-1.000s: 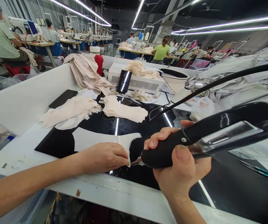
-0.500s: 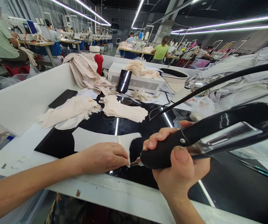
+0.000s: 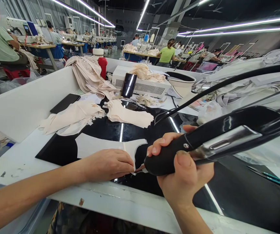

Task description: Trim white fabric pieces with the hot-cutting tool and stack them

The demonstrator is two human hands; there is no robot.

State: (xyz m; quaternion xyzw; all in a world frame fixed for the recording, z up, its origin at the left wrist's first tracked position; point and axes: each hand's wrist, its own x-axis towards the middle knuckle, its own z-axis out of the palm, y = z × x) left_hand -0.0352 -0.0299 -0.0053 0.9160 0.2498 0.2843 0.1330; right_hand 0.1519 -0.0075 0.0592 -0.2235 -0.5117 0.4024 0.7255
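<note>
A thin white fabric piece (image 3: 100,146) lies on the black glossy board (image 3: 154,182), with a narrow pale strip across its right part. My left hand (image 3: 116,162) rests on it, fingers bent and pressed together at its lower right corner. My right hand (image 3: 181,178) is wrapped round a black corded hand tool (image 3: 218,138) with a metal lever on its side. The tool's narrow flat tip (image 3: 140,168) meets the fabric corner right by my left fingertips. Whether the tip lies over or under the cloth I cannot tell.
Beige fabric stacks (image 3: 130,113) lie behind, near a phone (image 3: 129,85), a dark flat case (image 3: 65,103) and a vented white box (image 3: 140,83). The tool's cable (image 3: 203,92) arches above the board. Scissors (image 3: 271,178) lie at right. White side walls (image 3: 30,100) edge the table.
The tool and my right hand have shifted slightly left, bringing the tip closer in at the fabric corner. My left hand and the fabric have hardly moved.
</note>
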